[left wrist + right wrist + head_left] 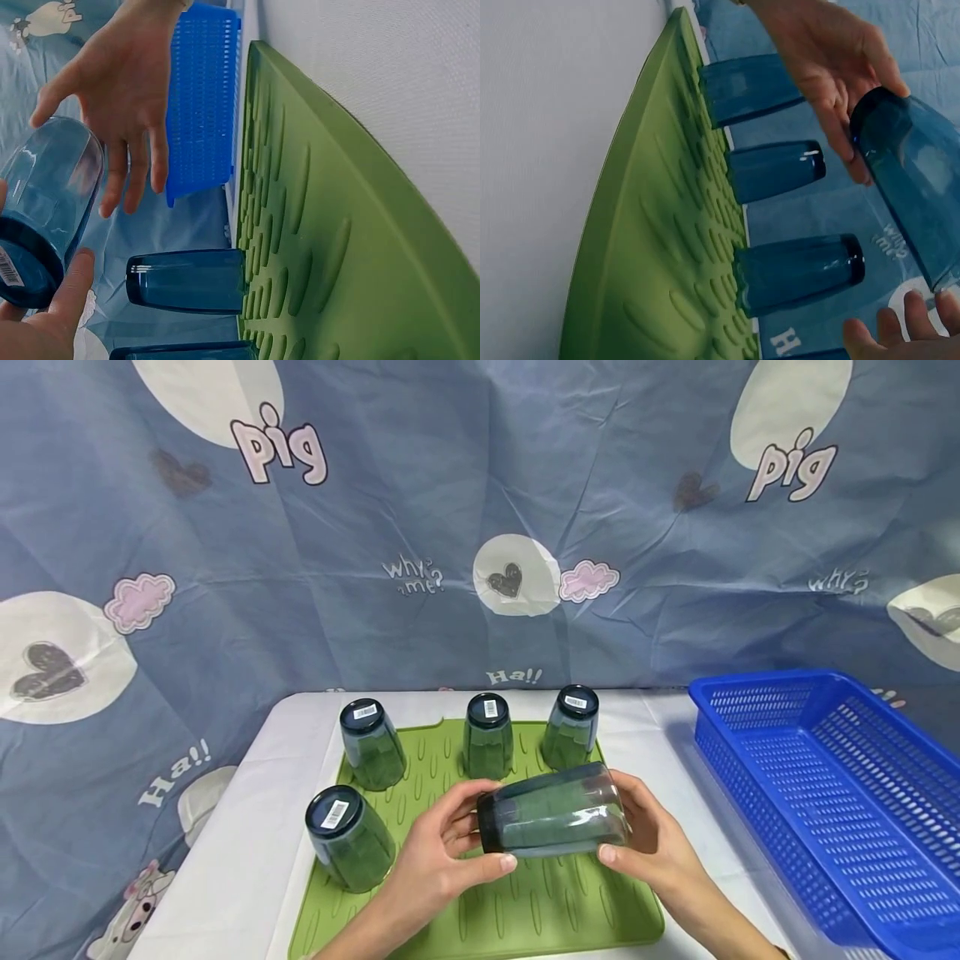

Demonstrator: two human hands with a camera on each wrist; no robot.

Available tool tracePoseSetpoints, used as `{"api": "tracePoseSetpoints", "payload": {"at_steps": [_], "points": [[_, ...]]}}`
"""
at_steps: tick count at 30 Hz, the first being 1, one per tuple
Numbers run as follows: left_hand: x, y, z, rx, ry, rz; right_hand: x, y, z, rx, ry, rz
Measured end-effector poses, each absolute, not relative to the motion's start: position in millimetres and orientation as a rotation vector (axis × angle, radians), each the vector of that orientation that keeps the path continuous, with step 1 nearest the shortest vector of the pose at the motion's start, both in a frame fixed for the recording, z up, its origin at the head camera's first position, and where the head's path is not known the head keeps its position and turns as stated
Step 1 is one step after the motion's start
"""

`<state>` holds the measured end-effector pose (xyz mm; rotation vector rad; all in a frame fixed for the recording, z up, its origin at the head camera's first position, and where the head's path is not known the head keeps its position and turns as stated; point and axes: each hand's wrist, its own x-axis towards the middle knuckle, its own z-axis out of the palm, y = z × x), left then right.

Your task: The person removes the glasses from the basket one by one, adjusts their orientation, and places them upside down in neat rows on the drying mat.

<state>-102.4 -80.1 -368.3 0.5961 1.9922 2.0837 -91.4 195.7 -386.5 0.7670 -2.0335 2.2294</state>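
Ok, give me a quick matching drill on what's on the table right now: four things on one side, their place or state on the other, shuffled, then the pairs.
Things:
1. held glass
2. basket
3. mat
4. front-left glass

Places or states:
A. blue, at the right edge of the table
B. upside down on the mat, barcode sticker on top
C. on its side, lifted between left hand and right hand
D. green and ribbed, lying flat under the glasses

Pairs: 1-C, 2-A, 3-D, 4-B
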Motion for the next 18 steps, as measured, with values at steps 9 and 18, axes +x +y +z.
{"api": "tracePoseSetpoints", "payload": {"at_steps": [9,18], "points": [[-104.8,-84.8,-365.6,0.616,1.875,2.198,-98.1,205.7,-383.4,0.814,-2.028,2.113],[-105.8,-87.9,-362.8,0.573,1.860,2.239,-105.6,212.4,-383.8,0.886,-2.066,1.868]]}}
